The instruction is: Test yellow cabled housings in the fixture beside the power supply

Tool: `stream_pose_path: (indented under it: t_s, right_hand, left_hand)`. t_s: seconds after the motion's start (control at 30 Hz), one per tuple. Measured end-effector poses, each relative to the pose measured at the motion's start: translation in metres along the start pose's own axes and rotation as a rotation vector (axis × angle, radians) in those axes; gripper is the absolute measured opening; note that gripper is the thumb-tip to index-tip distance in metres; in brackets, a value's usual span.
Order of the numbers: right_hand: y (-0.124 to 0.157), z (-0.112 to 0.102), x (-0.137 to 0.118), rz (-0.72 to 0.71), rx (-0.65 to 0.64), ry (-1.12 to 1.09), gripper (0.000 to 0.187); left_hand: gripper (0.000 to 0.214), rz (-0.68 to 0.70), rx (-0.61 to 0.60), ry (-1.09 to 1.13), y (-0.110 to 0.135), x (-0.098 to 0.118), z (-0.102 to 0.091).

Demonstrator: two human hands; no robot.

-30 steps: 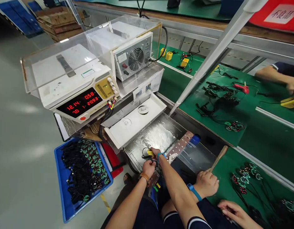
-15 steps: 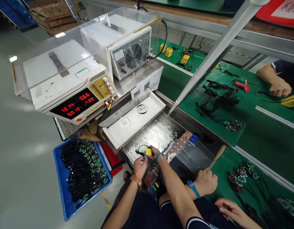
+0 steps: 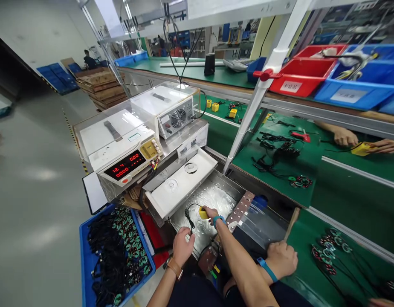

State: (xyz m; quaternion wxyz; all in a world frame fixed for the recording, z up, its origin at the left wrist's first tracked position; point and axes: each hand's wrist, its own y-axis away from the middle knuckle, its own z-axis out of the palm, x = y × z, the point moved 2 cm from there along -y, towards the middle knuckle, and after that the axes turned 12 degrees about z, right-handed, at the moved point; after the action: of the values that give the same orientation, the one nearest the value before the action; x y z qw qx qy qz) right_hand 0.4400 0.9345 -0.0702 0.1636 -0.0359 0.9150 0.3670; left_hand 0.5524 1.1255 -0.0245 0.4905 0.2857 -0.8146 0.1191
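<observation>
My right hand (image 3: 211, 213) pinches a small yellow connector (image 3: 203, 212) over a steel tray (image 3: 203, 230) lined with crinkled clear film. A thin black cable (image 3: 188, 216) loops from the connector down towards my left hand (image 3: 183, 246), whose fingers seem closed on it. A perforated copper strip (image 3: 240, 211) lies just right of my right wrist. Further right, another person's hand (image 3: 281, 258) with a blue wristband grips a wooden handle (image 3: 292, 224).
A white plate (image 3: 181, 183) sits beside the tray. Behind it stand power supplies under an acrylic cover (image 3: 125, 165). A blue crate (image 3: 117, 256) of wired coils is at lower left. Co-workers' hands (image 3: 344, 137) work on the green bench, and a white post (image 3: 251, 115) rises beside it.
The view has tilted up, showing far benches and bins. My left hand has moved down and away from the connector. The power supply readouts now show zeros.
</observation>
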Motion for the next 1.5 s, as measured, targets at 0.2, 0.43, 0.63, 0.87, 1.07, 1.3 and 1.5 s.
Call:
stream_pose_path:
  t_s: [0.2, 0.43, 0.63, 0.87, 1.07, 1.3, 1.5]
  right_hand:
    - [-0.015, -0.013, -0.059, -0.038, 0.137, 0.371, 0.035]
    - [0.017, -0.039, -0.080, -0.336, 0.360, 0.770, 0.045]
    - [0.033, -0.056, -0.097, -0.429, 0.488, 0.947, 0.048]
    - [0.046, -0.063, -0.108, -0.412, 0.622, 0.989, 0.049]
    - [0.066, -0.039, -0.105, -0.381, 0.612, 0.988, 0.046]
    - [0.088, -0.010, -0.091, -0.275, 0.574, 0.929, 0.042]
    - [0.088, 0.000, -0.084, -0.199, 0.531, 0.827, 0.043]
  left_hand:
    - [0.012, -0.016, -0.072, -0.053, 0.020, 0.011, 0.011]
    - [0.012, -0.063, -0.141, -0.049, 0.032, 0.033, 0.029]
    - [0.010, -0.081, -0.167, -0.049, 0.026, 0.045, 0.018]
    - [0.015, -0.071, -0.188, -0.044, 0.029, 0.043, -0.005]
    - [0.017, -0.111, -0.179, -0.010, 0.044, 0.029, -0.014]
    - [0.017, -0.150, -0.172, 0.062, 0.073, 0.009, -0.018]
    - [0.022, -0.167, -0.186, 0.127, 0.095, 0.003, -0.018]
